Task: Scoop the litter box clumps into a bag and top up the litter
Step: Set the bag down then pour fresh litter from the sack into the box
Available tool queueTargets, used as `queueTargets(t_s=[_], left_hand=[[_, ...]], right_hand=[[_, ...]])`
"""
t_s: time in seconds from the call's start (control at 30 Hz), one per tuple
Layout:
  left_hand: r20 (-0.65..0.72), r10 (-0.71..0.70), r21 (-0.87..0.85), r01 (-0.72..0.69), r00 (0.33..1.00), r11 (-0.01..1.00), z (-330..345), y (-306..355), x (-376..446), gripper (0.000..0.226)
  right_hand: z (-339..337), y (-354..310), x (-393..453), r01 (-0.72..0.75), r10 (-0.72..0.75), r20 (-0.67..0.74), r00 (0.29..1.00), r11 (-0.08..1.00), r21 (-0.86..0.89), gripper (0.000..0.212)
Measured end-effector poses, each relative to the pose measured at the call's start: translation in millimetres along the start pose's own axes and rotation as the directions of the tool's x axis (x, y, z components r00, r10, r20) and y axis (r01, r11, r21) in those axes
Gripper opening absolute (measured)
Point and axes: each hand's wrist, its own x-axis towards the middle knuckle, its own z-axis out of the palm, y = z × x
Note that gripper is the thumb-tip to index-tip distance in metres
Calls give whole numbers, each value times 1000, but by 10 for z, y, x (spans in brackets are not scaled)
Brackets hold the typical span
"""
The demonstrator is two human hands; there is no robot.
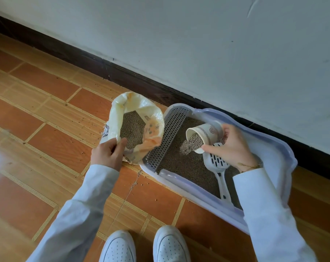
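Head view: litter box (285,148) on orange tiled floor (46,114), against white wall (217,44).

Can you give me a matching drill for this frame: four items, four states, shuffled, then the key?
Things:
1. paper cup
2. scoop
3. litter bag
4. litter box

States:
A. lying on the litter, not held
B. on the floor against the baseboard
C. tipped, granules pouring out, in the right hand
D. open, rim gripped by the left hand

Pairs: 1-C, 2-A, 3-D, 4-B
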Motion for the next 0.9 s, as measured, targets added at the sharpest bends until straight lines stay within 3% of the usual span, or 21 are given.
queueTargets(t_s=[0.27, 0.5, 0.6, 0.9], left_hand=[[-9, -1, 21, 1, 1000, 1000, 17, -28, 16, 50], [-16, -8, 8, 8, 1000, 1000, 16, -34, 15, 51], [-17, -5, 4, 5, 1000, 1000, 12, -43, 17, 51], [-32, -9, -20, 8, 999, 1000, -29, -64, 19, 51]], right_hand=[[-140, -49, -59, 105, -108, -34, 994, 992, -69, 87], [-101, -189, -38, 237, -312, -303, 901, 936, -260, 90], [-60, -253, -47, 250, -368, -347, 863, 907, -340, 89], [-3, -438, -85, 223, -359, -427, 830, 915, -335, 90]])
